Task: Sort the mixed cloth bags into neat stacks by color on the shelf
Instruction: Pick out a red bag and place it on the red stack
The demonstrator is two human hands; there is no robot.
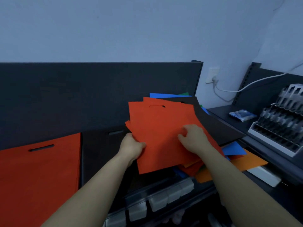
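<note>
Red bags (160, 128), several layers, are held tilted above the mixed pile (203, 112) at the right end of the shelf (157, 200).
Left hand (132, 147) grips their left edge, thumb on top.
Right hand (194, 138) sits on the top bag with fingers curled. It looks to be pinching the cloth, though blur leaves that uncertain.
Sorted so far: red stack (39, 174) at far left, black stack (101, 154) just beside it, both lying flat.

Risks from here:
- The held layers are fanned and their edges are not aligned. If the grip catches only the upper ones, the lower ones may slide out, back onto the pile or off the front.
- An orange bag (249, 161) and a blue bag (233, 148) poke out beneath the held set. One could cling and ride along into the red stack, spoiling the colour sort.
- The orange bag overhangs the front edge, so dragging instead of lifting could pull it off.
- The path to the red stack crosses the black stack, and a trailing corner could skew it.
</note>
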